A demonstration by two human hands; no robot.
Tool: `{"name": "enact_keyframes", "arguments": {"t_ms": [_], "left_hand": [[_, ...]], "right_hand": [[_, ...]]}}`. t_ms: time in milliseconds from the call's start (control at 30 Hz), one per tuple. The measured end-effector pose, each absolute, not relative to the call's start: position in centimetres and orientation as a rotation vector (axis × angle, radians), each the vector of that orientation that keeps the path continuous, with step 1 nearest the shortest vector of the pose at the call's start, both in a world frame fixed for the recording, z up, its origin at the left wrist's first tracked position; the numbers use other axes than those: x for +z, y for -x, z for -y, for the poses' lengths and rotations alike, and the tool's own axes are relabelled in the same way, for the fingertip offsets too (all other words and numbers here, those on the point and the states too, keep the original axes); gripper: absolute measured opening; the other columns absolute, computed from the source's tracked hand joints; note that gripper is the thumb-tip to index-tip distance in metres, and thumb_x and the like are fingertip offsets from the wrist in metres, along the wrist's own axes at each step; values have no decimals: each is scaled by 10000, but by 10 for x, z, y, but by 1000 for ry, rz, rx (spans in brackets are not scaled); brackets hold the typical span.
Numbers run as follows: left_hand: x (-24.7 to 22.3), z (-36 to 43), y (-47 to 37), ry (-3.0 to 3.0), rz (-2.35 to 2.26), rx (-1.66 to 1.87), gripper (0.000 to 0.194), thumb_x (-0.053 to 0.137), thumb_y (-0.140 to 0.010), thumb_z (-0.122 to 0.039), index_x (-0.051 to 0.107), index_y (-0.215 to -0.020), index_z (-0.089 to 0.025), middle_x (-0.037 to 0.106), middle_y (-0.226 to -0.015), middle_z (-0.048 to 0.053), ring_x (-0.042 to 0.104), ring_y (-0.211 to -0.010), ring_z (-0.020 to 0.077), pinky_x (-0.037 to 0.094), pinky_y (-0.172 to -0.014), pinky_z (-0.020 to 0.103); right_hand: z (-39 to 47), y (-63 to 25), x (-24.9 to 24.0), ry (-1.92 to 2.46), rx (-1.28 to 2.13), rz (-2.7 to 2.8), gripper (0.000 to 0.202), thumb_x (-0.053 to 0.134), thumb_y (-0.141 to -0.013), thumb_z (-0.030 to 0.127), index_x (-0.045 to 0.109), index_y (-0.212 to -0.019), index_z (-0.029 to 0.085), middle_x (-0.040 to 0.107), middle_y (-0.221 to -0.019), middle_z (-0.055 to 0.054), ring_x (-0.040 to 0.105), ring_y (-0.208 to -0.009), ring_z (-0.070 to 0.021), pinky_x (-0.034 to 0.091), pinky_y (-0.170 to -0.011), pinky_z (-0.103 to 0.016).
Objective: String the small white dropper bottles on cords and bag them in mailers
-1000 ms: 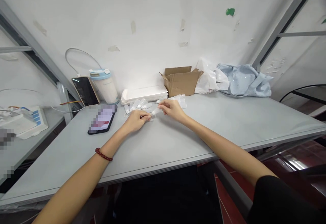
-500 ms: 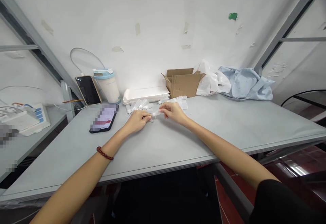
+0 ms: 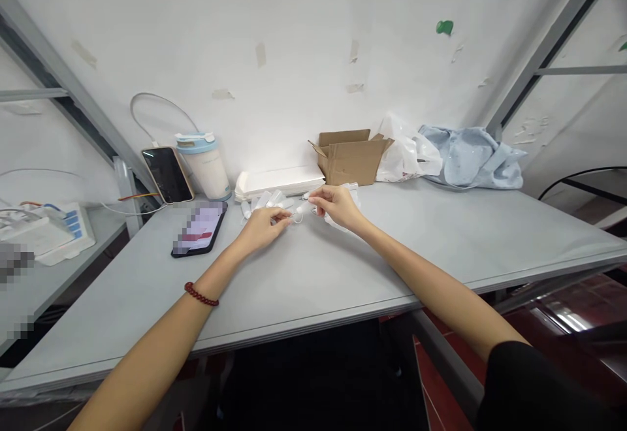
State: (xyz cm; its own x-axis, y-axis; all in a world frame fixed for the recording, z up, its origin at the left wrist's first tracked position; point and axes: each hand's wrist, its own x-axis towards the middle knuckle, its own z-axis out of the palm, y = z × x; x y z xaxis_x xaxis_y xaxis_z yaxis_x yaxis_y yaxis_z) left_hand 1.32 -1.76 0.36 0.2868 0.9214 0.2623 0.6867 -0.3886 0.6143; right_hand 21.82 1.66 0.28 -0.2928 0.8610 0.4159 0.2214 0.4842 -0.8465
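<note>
Over the middle of the table, my right hand [image 3: 337, 205] pinches a small translucent white tube [image 3: 302, 209] between thumb and fingertips. A thin white cord loop [image 3: 298, 219] hangs at the tube's lower left end. My left hand [image 3: 266, 227] is closed in a pinch at that end, its fingertips by the cord; the fine detail between them is too small to make out. Behind my left hand lie several similar white tubes [image 3: 268, 200] in a loose pile. More clear white pieces [image 3: 351, 191] lie behind my right hand, partly hidden by it.
A stack of flat white boxes or sheets [image 3: 279, 181] lies against the wall beside an open cardboard box [image 3: 355, 162]. A white plastic bag [image 3: 406, 153] and light blue cloth [image 3: 470, 157] sit to the right. Leftward are a tumbler [image 3: 204, 168], a propped phone [image 3: 167, 175] and a flat phone [image 3: 200, 228].
My right hand has risen slightly and moved a little to the right, tilting the tube more upright. The left hand stays nearly in place. The whole view has shifted slightly.
</note>
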Motion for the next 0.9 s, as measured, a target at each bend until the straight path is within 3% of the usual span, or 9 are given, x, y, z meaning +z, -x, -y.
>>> {"name": "enact_keyframes", "arguments": {"t_ms": [333,467,633,700,767,833,900], "left_hand": [[8,22,-14,-2192,-1424,843,236,502,-761,-316,686,-755,-169,717,-801,44,618,-745,191,443,-660,277],[16,17,-5,-2143,-1510,940,235,512,-749,-331,669,-712,-161,706,-731,41,606,-684,178,443,-648,267],[18,11,8,-2072,-1743,1068,247,506,-735,-323,675,-700,-146,704,-719,46,615,-696,190,448,-678,268],[16,9,11,-2043,-1865,1132,294,476,-762,-331,692,-777,-133,713,-766,61,629,-754,207,452,-722,278],[14,9,12,-2050,-1968,1183,386,444,-798,-346,673,-993,-105,719,-870,86,633,-822,221,445,-791,301],[14,9,13,-2078,-2023,1194,499,424,-824,-349,552,-1222,-77,705,-978,108,631,-866,229,432,-841,328],[15,9,13,-2108,-2020,1181,552,427,-828,-329,458,-1316,-74,694,-1023,109,629,-883,227,424,-864,339]], "right_hand": [[-14,-214,-1,940,863,1869,169,573,-796,317,598,-789,150,576,-509,25,560,-472,-108,412,-495,-217],[-19,-217,-1,1049,768,1884,155,564,-815,255,559,-928,149,664,-715,-30,621,-576,-127,441,-537,-229],[-31,-224,-7,1144,347,2023,145,553,-829,186,551,-967,141,659,-950,-101,624,-809,-177,469,-716,-301],[-34,-226,-10,1142,214,2117,152,540,-838,165,555,-984,129,637,-1016,-127,602,-912,-205,455,-786,-329],[-35,-226,-11,1139,128,2190,179,528,-846,151,554,-1020,123,614,-1067,-141,576,-983,-223,436,-837,-347],[-35,-226,-12,1147,83,2233,200,522,-852,150,550,-1049,125,601,-1093,-145,560,-1015,-230,423,-859,-355],[-34,-226,-11,1165,61,2255,209,509,-864,157,546,-1068,127,594,-1113,-145,551,-1028,-233,416,-865,-358]]}}
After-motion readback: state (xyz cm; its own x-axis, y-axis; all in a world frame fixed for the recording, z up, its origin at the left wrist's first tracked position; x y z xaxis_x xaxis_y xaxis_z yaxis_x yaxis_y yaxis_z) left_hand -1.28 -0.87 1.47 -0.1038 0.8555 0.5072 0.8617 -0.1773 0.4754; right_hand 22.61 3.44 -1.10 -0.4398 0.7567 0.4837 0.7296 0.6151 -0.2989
